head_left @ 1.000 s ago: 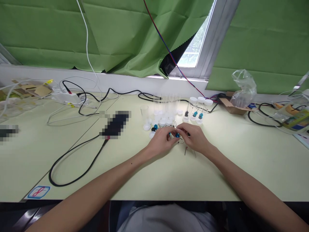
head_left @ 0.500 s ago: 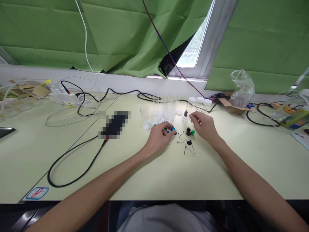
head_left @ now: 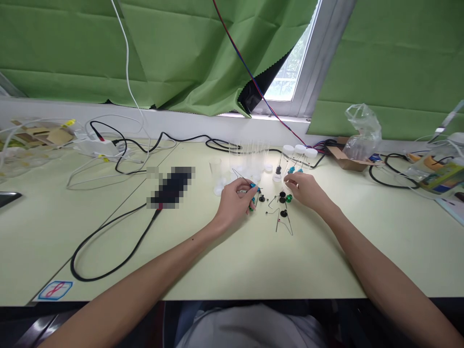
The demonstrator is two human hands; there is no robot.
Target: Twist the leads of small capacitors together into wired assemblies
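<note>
My left hand (head_left: 236, 199) is closed in a pinch on a small blue part with a thin bent wire (head_left: 253, 185). More blue and green bits show under its fingers, partly hidden. My right hand (head_left: 303, 187) has its fingertips together just above a black disc-shaped piece (head_left: 282, 195); whatever they hold is too small to make out. Beside that disc lies a green part (head_left: 289, 198). A second black disc with wire legs (head_left: 284, 213) lies nearer to me, and a small black piece (head_left: 262, 198) sits by my left fingertips.
Clear open tubes (head_left: 250, 157) stand behind my left hand. White-capped tubes (head_left: 299, 149) with small parts inside stand behind my right. A blurred-out dark object (head_left: 172, 187) with a black cable lies left. At the right back is a cardboard box (head_left: 350, 159) holding a plastic bag.
My left hand has tilted and drawn slightly left, bringing the blue part up and uncovering the small black piece. My right fingers have lowered a little and drawn together.
</note>
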